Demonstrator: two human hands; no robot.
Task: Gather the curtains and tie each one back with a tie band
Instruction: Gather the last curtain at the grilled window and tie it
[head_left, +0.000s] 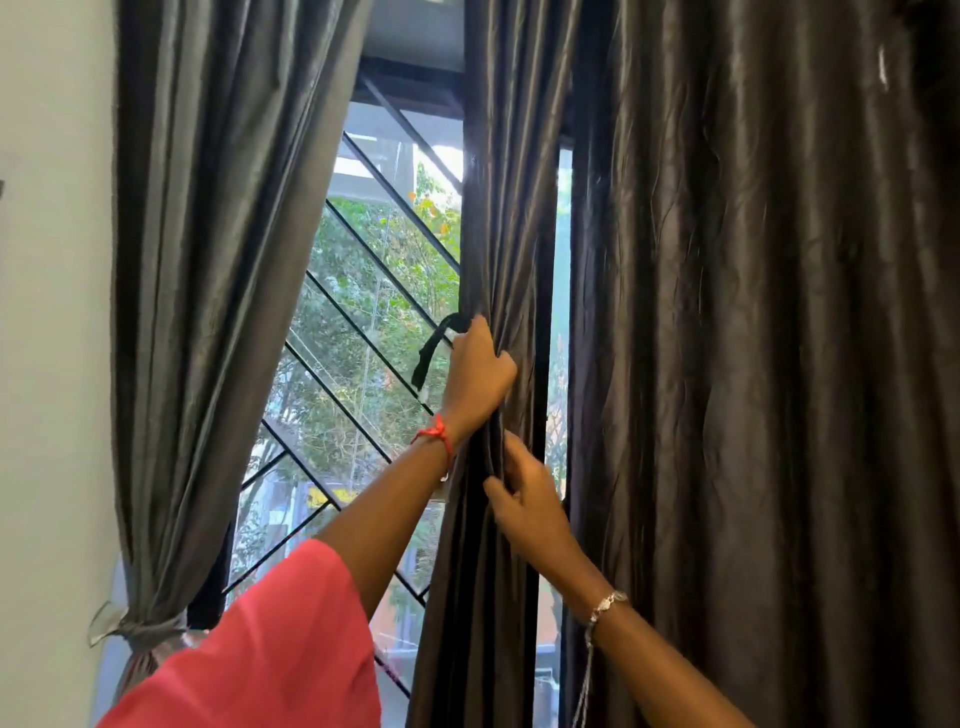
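- Left hand (478, 374): raised, fingers curled round the gathered middle curtain (498, 208), clasping its folds into a bunch.
- Band (434, 348): black strip. One end disappears under the left hand's fingers at the top. The rest arcs out on the window side and hangs loose beside that hand, in front of the grille (363, 322).
- Right hand (524, 493): just below the left wrist, on the same curtain. Thumb and fingers pinch the folds, and the fingertips are partly hidden in the cloth.
- Left curtain (208, 260): drawn aside against the wall (52, 312), cinched low down by a grey tie (140, 631).
- Right curtain (753, 364): hangs loose, untied, beside the right hand but untouched.
- Wrists: red thread (436, 434) on the left, bracelet (608, 605) on the right. A pink sleeve (270, 649) covers the left upper arm.
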